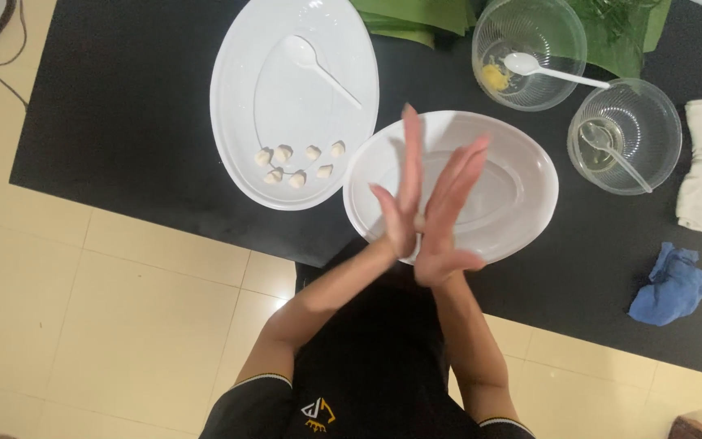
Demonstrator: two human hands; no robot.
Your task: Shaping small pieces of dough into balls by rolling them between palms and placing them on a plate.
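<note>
Head view: my left hand (400, 203) and right hand (448, 215), palms pressed flat, roll dough bit over empty oval plate (522, 219); next, gentle release beside dough balls (298, 162).

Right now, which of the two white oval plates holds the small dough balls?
The left oval plate, beside the hands. It carries a cluster of small pale dough balls and a white plastic spoon; the other oval plate, beneath the pressed-together hands, looks bare.

A small pale dough piece (420, 221), barely visible, sits pressed between flat palms above the empty oval white plate (522, 175).
</note>
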